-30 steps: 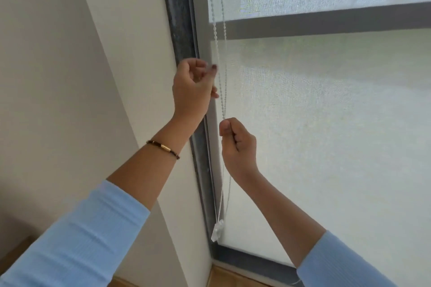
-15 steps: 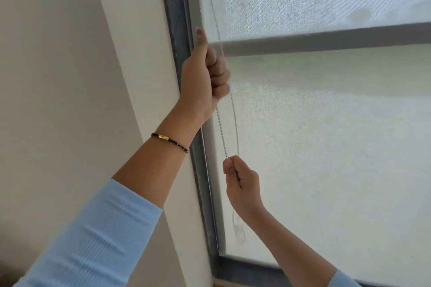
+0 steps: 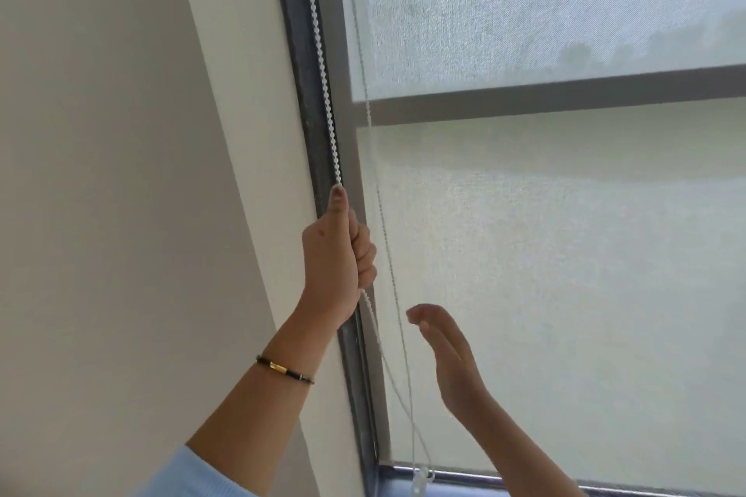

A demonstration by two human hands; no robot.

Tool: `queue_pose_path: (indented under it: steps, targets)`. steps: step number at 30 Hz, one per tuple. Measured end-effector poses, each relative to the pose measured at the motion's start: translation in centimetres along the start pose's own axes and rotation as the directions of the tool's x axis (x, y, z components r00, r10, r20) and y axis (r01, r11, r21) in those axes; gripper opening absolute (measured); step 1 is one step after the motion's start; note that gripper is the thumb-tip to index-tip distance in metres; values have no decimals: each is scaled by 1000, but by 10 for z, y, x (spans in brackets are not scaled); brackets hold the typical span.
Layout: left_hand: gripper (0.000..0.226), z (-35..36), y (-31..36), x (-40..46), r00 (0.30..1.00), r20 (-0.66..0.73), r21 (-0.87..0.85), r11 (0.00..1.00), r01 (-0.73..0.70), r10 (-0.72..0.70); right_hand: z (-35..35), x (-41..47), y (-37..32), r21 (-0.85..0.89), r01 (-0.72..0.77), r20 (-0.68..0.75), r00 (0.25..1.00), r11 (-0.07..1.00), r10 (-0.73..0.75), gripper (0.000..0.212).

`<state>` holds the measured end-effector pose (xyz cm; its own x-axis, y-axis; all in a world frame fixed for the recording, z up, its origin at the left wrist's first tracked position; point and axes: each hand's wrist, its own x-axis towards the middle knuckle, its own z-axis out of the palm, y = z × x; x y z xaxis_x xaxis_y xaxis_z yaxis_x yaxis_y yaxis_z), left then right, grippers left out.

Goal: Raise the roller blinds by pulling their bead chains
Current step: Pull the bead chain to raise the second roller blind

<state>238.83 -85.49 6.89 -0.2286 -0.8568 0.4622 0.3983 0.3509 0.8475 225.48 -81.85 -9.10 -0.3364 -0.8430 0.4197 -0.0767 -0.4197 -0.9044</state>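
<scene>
A white translucent roller blind [image 3: 565,274] covers the window, its bottom edge just above the sill. A white bead chain [image 3: 321,65] runs down along the dark frame at the blind's left edge. My left hand [image 3: 337,254] grips the front strand of the chain, thumb pointing up along it. The chain's rear strand [image 3: 389,254] hangs free just right of that fist, down to a clear connector [image 3: 420,482] near the sill. My right hand [image 3: 448,355] is lower and to the right, fingers straight, holding nothing, a little apart from the rear strand.
A dark window frame [image 3: 306,93] stands between the blind and a cream wall [image 3: 121,173] on the left. A grey horizontal window bar [image 3: 565,97] shows through the fabric. The dark sill [image 3: 504,482] runs along the bottom.
My right hand has let go of the chain and opened, staying low. My left hand has kept its grip on the front strand and come down below the horizontal bar.
</scene>
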Motion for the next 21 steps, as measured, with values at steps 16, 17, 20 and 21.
queue_pose_path:
  steps: [16,17,20,21]
  targets:
    - [53,16,-95,-59,927,116,-9,933,361,-357,51,132,-252,283,125,73,986,951,-152,32]
    - [53,18,-97,-61,924,118,0,931,366,-363,51,136,-256,266,154,27,985,951,-167,29]
    - [53,20,-102,-60,919,148,3,929,369,-366,55,142,-252,117,330,-102,942,937,-319,35]
    - [55,19,-105,-57,915,158,-3,927,376,-371,56,140,-248,73,383,-127,919,921,-372,35]
